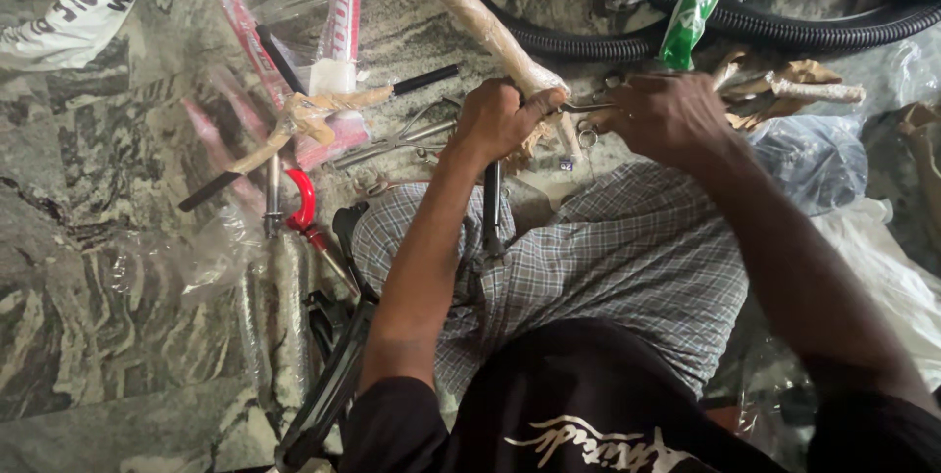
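Observation:
My left hand [502, 118] is closed around the lower end of a bicycle tube wrapped in brown paper [461, 7], which runs up and left from my fist. My right hand [668, 115] is next to it on the right, fingers closed on a thin metal tool or bolt [586, 106] that points left toward the wrapped tube's end. Both hands work above my checked-cloth lap [627, 257]. A black tube [491, 208] drops from under my left fist. What the right fingers pinch is partly hidden.
Red-and-white frame tubes in plastic wrap [338, 2] lie on the marbled stone floor [88, 267] to the left. Black tyres [784, 27] curve across the top. A green packet [694, 2], torn brown paper [784, 81], a red hook [306, 200] and clear plastic bags [882, 267] surround me.

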